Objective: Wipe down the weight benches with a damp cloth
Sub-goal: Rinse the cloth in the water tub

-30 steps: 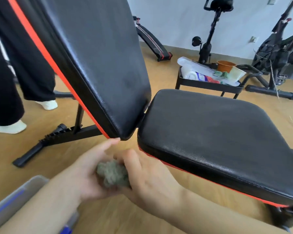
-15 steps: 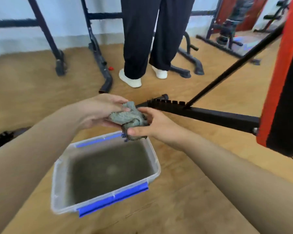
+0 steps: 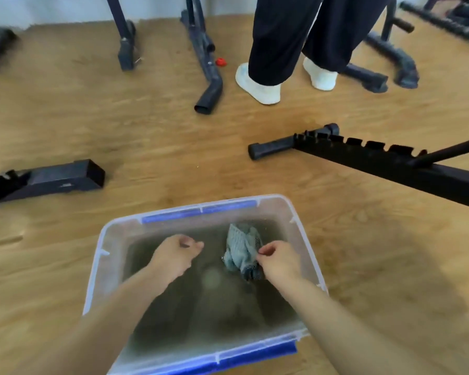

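As I look down, I log one clear plastic tub [image 3: 99,266] with blue clips, standing on the wood floor [image 3: 146,136] and holding murky water. One grey-blue cloth [image 3: 241,247], bunched, sits inside the tub's far right part; whether it is dipped I cannot tell. My right hand [image 3: 279,262] pinches the cloth's edge. My left hand [image 3: 173,257] is apart from it over the water, fingers loosely curled, holding nothing. The black bench frame [image 3: 390,163] lies to the right. A person's white shoes [image 3: 257,86] are beyond.
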